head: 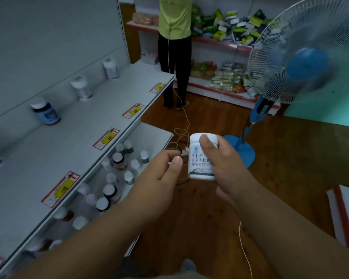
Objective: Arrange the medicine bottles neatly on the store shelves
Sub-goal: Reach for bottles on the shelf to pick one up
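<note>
So far your right hand [226, 164] has its fingers [207, 146] curled round a white bottle [201, 158], held upright in the air out from the shelves, while your left hand [161, 174] hovers just beside it, fingers loosely curled and, as far as I can tell, holding nothing. Only four bottles stand spaced along the back of the upper shelf [85, 137]. A jumbled crowd waits on the lower shelf [149, 137], so I judge most of the arranging is left.
</note>
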Tool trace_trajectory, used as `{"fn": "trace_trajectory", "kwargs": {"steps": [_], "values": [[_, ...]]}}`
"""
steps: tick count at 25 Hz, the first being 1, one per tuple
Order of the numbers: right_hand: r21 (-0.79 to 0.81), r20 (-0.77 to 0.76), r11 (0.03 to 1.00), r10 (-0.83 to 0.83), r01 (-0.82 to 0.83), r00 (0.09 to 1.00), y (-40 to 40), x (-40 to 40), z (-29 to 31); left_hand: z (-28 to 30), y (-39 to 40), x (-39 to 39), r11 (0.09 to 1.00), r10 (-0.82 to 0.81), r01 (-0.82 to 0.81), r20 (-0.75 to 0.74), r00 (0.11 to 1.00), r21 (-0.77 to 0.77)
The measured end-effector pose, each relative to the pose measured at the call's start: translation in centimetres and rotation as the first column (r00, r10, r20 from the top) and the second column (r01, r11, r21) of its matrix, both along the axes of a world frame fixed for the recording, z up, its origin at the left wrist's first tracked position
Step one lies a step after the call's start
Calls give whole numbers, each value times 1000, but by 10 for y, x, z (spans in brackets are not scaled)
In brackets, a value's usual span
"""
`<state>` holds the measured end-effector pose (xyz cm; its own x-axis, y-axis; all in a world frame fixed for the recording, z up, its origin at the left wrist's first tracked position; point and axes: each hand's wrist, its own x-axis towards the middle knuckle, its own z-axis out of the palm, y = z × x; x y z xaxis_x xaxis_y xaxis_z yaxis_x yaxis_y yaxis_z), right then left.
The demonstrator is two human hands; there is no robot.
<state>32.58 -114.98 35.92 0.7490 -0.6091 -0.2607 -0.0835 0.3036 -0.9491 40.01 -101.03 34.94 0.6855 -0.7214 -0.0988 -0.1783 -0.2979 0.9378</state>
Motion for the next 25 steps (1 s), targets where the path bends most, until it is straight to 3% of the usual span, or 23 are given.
{"fn": "trace_trajectory", "kwargs": {"steps": [8,16,21,25], "values": [[-79,13,996,51,-50,999,-114,118,-14,-22,-115,113,1000,-28,27,64,998,14],[-118,0,990,77,-77,997,-233,201,-1,-5,-226,210,997,-75,70,138,988,35],[-156,7,935,323,-318,946,-284,289,-6,-14,-258,260,984,164,-176,239,957,31],[-159,-20,832,535,-531,845,-309,352,-11,-21,-266,288,891,353,-414,288,890,186]]}}
